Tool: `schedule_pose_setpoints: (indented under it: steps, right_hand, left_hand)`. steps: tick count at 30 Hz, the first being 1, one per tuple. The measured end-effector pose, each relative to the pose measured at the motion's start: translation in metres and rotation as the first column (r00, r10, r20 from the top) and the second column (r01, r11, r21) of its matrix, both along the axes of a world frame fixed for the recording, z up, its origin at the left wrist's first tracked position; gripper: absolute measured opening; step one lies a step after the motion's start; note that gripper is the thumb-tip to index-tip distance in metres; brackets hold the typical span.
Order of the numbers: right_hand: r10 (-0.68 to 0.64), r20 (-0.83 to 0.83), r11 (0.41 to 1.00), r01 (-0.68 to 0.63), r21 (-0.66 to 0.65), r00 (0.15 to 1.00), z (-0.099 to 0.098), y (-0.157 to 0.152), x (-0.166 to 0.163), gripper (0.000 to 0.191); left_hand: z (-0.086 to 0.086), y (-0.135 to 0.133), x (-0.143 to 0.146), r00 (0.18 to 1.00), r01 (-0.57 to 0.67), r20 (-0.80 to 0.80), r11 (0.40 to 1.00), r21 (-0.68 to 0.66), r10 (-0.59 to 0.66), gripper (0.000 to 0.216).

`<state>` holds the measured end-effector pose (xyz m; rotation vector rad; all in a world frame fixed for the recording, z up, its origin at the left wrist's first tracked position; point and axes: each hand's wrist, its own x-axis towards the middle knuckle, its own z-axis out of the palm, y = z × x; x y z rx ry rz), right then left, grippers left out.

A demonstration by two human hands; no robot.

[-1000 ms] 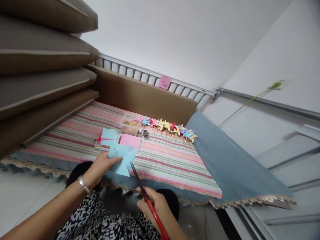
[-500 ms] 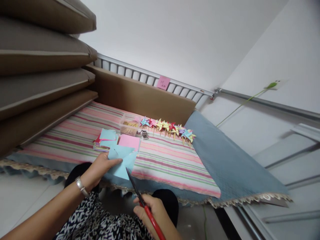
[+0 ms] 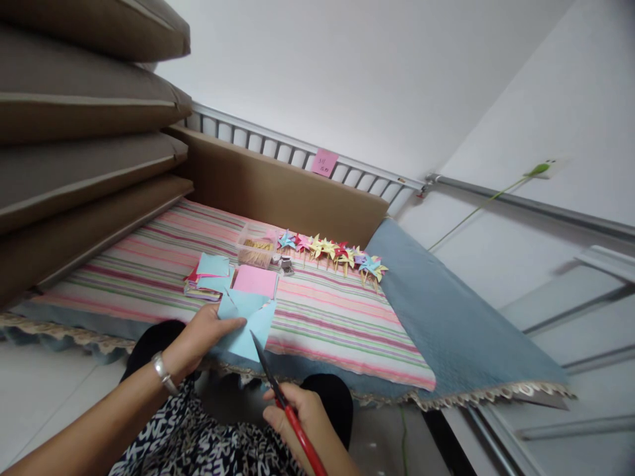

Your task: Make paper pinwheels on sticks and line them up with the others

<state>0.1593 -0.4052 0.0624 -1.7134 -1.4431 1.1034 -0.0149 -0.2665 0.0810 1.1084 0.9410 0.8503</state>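
My left hand (image 3: pixel 214 330) pinches a light blue paper square (image 3: pixel 248 330) at its left side, thumb on top. Cuts run inward from the paper's corners. In my right hand (image 3: pixel 300 413) is a pair of red-handled scissors (image 3: pixel 272 377), its dark blades pointing up and left with the tip at the paper's lower right part. The blades look closed together or nearly so. Just beyond the blue square lie a stack of pink paper squares (image 3: pixel 255 281) and a pile of mixed coloured paper (image 3: pixel 208 274).
A clear plastic box (image 3: pixel 256 246) of thin sticks stands farther back, small metal items (image 3: pixel 284 264) beside it. Paper pinwheels (image 3: pixel 330 250) line the back right of the striped cloth (image 3: pixel 342 330). A cardboard panel (image 3: pixel 282 182) and stacked cushions (image 3: pixel 89 125) border the surface.
The blue paper and my left hand have shifted very slightly right and down. The scissors stay almost in the same place at the paper.
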Motion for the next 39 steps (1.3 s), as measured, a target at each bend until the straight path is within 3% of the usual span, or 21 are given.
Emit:
schedule_pose_setpoints:
  steps: [20, 28, 39]
  right_hand:
    - [0.005, 0.017, 1.0, -0.005, -0.009, 1.0, 0.0085, -0.0023, -0.001, 0.017]
    - [0.017, 0.02, 1.0, -0.018, 0.005, 1.0, 0.0031, -0.0011, 0.0007, 0.019]
    - [0.058, 0.128, 0.997, -0.064, 0.044, 0.99, 0.0007, 0.0021, 0.0036, 0.018]
  left_hand:
    - [0.0013, -0.0016, 0.0012, 1.0, 0.016, -0.008, 1.0, -0.024, -0.016, 0.027]
    - [0.002, -0.0006, 0.0013, 1.0, 0.021, -0.01, 0.999, -0.043, -0.021, 0.028]
    - [0.0062, 0.0018, 0.0025, 1.0, -0.002, -0.004, 0.998, -0.061, 0.002, 0.033]
